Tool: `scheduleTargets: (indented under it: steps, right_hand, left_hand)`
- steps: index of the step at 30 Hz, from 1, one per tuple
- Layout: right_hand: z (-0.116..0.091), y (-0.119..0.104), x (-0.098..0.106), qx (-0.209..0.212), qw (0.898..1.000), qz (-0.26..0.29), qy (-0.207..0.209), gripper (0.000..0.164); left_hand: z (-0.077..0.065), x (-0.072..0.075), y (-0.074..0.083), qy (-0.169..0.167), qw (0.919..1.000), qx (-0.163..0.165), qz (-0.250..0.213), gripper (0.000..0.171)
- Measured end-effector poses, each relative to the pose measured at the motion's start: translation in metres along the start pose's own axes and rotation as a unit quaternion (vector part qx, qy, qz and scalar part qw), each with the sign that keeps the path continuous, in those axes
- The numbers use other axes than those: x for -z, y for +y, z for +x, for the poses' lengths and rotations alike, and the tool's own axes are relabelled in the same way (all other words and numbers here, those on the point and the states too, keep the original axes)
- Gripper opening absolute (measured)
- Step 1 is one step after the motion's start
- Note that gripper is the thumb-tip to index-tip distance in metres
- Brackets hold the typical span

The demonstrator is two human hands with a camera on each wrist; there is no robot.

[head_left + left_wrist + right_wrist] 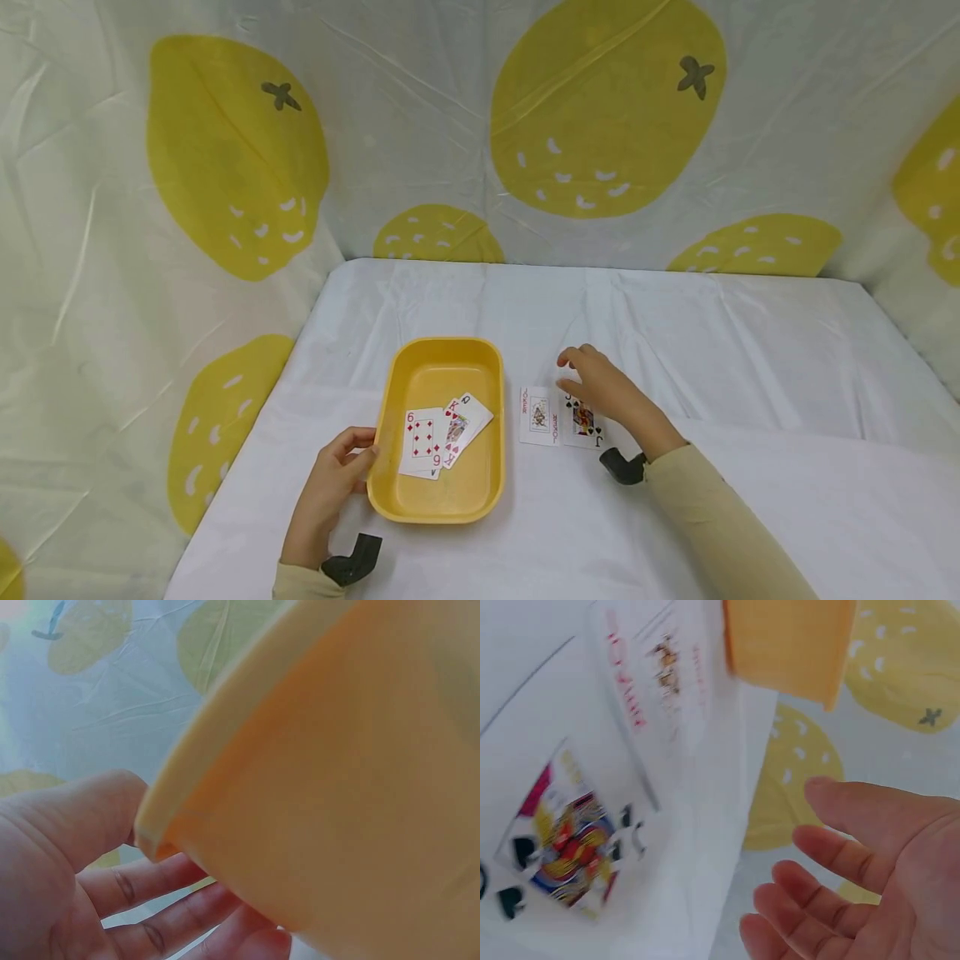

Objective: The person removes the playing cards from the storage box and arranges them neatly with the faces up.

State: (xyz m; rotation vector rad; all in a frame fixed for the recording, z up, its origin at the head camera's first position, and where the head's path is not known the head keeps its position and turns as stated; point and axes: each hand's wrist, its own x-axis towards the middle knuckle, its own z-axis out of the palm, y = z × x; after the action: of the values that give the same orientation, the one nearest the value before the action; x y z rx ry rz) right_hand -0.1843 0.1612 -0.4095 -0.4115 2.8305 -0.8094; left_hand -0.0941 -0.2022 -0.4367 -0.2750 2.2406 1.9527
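Observation:
A yellow plastic tray [437,510] stands on the white-covered table. At its left side my left hand [337,475] grips the rim, thumb at the edge and fingers against the outer wall, as the left wrist view shows. Inside lie several overlapping playing cards, with a six of diamonds [422,442] and a king of hearts [456,432] on top. To the tray's right are a joker [538,417] and a jack of spades [582,423], face up side by side. Over the jack's far end hovers my right hand [603,383], fingers loosely bent and holding nothing.
White cloth [720,500] covers the table, with creases toward the back. Lemon-print sheets [420,125] hang behind and at both sides. A black wrist mount [622,467] sits on the right wrist, and another [352,560] on the left.

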Motion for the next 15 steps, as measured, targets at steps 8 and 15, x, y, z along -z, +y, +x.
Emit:
scheduleTargets:
  steps: [8, 15]
  right_hand:
    - [0.012, -0.066, 0.004, 0.104, 0.994, 0.011, 0.018, 0.037]
    - [0.031, -0.123, -0.011, 0.173, 0.985, -0.025, -0.010, 0.042]
  left_hand:
    - [0.000, -0.001, 0.001, -0.001, 1.0000, 0.002, 0.002, 0.025]
    - [-0.002, 0.001, 0.002, 0.002, 1.0000, 0.004, 0.006, 0.025]
